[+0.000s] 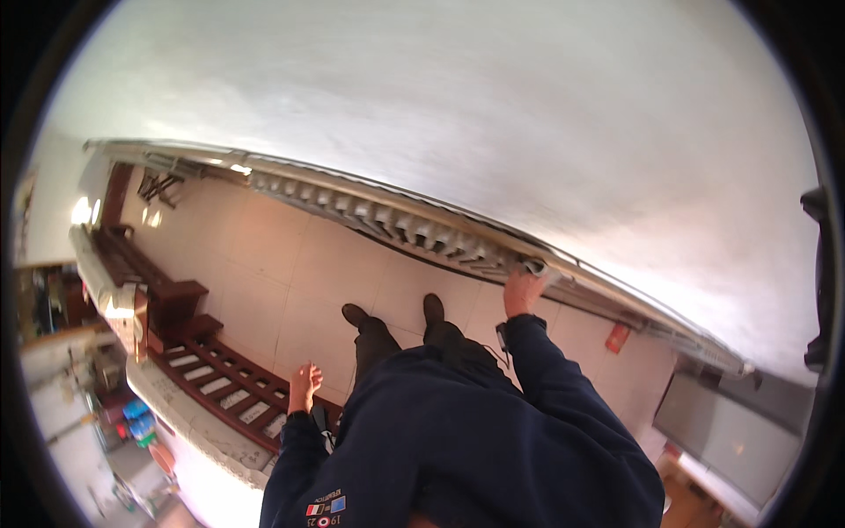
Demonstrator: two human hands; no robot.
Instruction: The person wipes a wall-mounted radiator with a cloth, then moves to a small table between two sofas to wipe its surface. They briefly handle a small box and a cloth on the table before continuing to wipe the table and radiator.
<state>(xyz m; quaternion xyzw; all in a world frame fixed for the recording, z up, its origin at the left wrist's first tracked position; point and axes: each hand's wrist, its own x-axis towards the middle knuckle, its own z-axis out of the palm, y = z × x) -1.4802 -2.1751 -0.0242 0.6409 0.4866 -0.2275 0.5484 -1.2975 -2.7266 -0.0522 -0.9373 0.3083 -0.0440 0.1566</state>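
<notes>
My right hand (523, 290) is at the near right end of a row of grey upright fins, apparently a radiator (396, 224), along the white wall (462, 119). Its fingers close around a curled light grey piece (536, 266), blurred and too unclear to name; part of the grip is hidden. Lower and to the left, my left hand (305, 388) hangs beside a red-brown slatted wooden bench (228, 389). Its fingers are loosely bent and apart, holding nothing. Both arms are in dark blue sleeves, with a band on the right wrist.
A ledge (317, 173) runs along the wall above the fins. On the pale tiled floor (264, 264) lies a red item (617, 336). A dark folding stand (158, 188) stands far left. A large flat screen (726, 422) is at right. Behind the bench runs a pale ledge (191, 429).
</notes>
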